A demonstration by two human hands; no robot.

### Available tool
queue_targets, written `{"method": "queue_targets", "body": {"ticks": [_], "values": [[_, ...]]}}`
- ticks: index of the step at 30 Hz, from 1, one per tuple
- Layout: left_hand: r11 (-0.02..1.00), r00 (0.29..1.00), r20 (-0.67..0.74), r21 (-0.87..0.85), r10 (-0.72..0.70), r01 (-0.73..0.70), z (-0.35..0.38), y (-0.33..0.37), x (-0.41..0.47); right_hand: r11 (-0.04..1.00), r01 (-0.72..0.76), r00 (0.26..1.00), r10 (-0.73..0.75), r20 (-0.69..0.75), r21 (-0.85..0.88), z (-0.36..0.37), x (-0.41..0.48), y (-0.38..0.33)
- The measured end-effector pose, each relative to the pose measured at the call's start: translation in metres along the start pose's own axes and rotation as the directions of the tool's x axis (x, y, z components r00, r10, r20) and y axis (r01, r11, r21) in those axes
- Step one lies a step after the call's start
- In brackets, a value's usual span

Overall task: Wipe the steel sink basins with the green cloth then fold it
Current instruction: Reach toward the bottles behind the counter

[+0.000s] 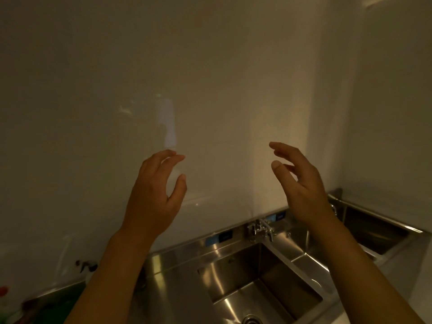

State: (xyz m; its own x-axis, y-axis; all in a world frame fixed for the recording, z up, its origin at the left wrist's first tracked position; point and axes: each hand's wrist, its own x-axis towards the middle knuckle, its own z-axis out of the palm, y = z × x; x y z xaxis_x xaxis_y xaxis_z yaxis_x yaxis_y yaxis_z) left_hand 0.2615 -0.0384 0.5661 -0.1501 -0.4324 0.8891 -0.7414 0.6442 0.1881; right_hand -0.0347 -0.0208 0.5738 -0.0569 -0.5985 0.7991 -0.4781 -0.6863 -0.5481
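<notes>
left hand [154, 195] mid-frame, empty, fingers spread | right hand [301, 183] centre-right, empty, released | sink [233, 272] bottom centre

Labels [219, 237] on the sink backsplash [187, 247] are too blurred to read

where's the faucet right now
In the head view the faucet is low and right of centre, mounted on the steel backsplash at the wall, above the back edge of the nearest sink basin and just below the raised right hand.
</notes>
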Motion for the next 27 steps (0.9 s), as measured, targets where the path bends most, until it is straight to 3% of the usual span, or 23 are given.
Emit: {"method": "queue_targets", "body": {"ticks": [7, 15, 27], "values": [[0.983, 0.99, 0.011, 0.122, -0.141, 0.139, -0.022, -0.02, -0.032, 0.986, -0.048, 0.994, 0.031, 0.108, 0.16, 0.041, 0.0, 0.023], [0.906, 0.948, -0.014, 0.292, -0.317, 0.307, -0.067, -0.071, -0.085, 0.941, -0.092, 0.958, -0.006, 0.286, 0.327, 0.148, -0.004, 0.034], [0.835, 0.878, -0.059, 0.286, -0.475, 0.471, -0.078, -0.195, -0.135, 0.914, -0.202, 0.899, 0.03, 0.438, 0.352, 0.309, -0.005, 0.067]]}}
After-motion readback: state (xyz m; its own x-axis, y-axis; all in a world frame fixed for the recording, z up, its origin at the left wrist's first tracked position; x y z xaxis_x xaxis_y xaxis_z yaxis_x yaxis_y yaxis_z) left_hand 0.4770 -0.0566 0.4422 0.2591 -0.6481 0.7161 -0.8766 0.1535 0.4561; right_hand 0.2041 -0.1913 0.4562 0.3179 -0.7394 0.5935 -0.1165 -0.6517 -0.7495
